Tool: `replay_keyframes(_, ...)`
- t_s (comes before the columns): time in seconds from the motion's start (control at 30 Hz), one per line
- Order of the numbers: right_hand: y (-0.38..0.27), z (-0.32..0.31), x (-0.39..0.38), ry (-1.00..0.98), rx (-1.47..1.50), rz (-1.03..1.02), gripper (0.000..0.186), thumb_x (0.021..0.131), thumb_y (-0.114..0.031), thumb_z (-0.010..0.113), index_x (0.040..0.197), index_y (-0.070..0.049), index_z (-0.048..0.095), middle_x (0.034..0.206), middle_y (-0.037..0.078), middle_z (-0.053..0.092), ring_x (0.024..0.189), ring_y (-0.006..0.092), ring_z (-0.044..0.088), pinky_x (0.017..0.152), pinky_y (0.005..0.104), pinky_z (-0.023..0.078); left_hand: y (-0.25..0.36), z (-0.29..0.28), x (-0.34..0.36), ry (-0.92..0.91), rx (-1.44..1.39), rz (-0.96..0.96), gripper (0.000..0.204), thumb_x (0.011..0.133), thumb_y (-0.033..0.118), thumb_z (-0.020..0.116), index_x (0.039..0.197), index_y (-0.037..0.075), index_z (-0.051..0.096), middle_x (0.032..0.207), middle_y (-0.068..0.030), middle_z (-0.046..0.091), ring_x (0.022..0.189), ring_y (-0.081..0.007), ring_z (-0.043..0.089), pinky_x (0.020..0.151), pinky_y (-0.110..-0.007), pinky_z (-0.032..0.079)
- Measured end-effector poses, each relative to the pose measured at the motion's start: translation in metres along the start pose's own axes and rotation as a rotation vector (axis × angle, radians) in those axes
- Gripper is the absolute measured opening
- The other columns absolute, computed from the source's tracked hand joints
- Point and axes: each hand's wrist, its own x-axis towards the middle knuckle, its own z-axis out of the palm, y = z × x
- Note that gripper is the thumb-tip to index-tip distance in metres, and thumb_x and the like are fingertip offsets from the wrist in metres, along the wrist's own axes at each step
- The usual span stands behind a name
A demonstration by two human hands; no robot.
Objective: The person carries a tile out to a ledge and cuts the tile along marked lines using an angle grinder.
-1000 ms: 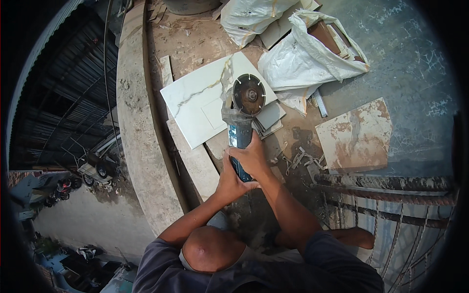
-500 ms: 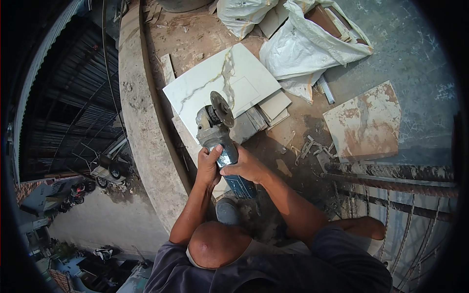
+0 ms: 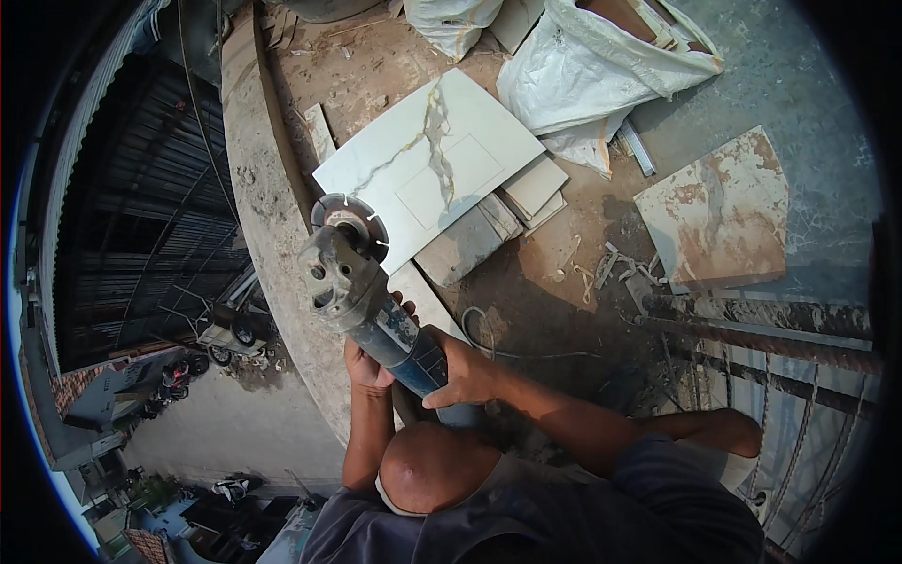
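Observation:
An angle grinder with a blue and grey body is held up in front of me, tilted to the left. Its slotted cutting disc overlaps the left edge of a white marbled tile in the picture; whether they touch I cannot tell. My left hand grips the body from below, its fingertips showing at the far side. Around the rear part is wrapped my right hand. A rectangle is drawn on the tile, which rests over a grey block and smaller tile pieces.
A low concrete wall curves along the left, with a drop beyond it. White sacks of tile scraps stand at the back. On the right lie a dirty broken tile and rusty bars. A cable trails on the ground.
The grinder has swung left and closer to me, its head turning so the disc shows flatter. Both hands moved with it, the left sliding under the body. The cable has come into view.

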Motion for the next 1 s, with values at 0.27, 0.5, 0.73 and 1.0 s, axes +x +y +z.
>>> replay_keyframes(0.27,-0.020,0.004,0.002,-0.229,0.224,0.247,0.086,0.060,-0.034,0.082,0.127,0.005,0.043,0.115,0.015,0.054,0.105,0.0237,0.051,0.095,0.0317,0.039,-0.010,0.004,-0.009,-0.226,-0.209,-0.057,0.056,0.089,0.039,0.052,0.132,0.005,0.044,0.105,-0.0182,0.057,0.097,-0.0325,0.057,0.093,-0.047,0.043)
replay_keyframes(0.5,-0.013,0.008,0.007,-0.081,0.047,-0.092,0.085,0.060,-0.035,0.082,0.124,0.003,0.041,0.117,0.012,0.048,0.110,0.0207,0.047,0.098,0.0325,0.036,-0.022,0.024,0.007,-0.442,-0.155,-0.018,0.042,0.095,0.033,0.044,0.130,0.010,0.046,0.100,-0.0113,0.060,0.092,-0.0243,0.057,0.092,-0.042,0.037)
replay_keyframes(0.73,-0.016,0.005,0.002,-0.082,-0.062,0.010,0.085,0.059,-0.035,0.082,0.119,-0.001,0.033,0.111,0.010,0.037,0.112,0.0221,0.039,0.101,0.0319,0.030,-0.033,0.026,0.006,-0.298,-0.220,-0.037,0.034,0.093,0.037,0.043,0.112,0.011,0.055,0.083,-0.0108,0.062,0.077,-0.0242,0.057,0.082,-0.040,0.038)
replay_keyframes(1.0,-0.016,0.008,0.001,-0.065,-0.071,0.028,0.080,0.059,-0.034,0.082,0.115,-0.003,0.034,0.107,0.009,0.037,0.109,0.0224,0.040,0.099,0.0327,0.031,-0.029,0.028,0.005,-0.293,-0.170,-0.061,0.034,0.092,0.038,0.045,0.109,0.010,0.054,0.081,-0.0098,0.062,0.078,-0.0248,0.057,0.084,-0.040,0.036)
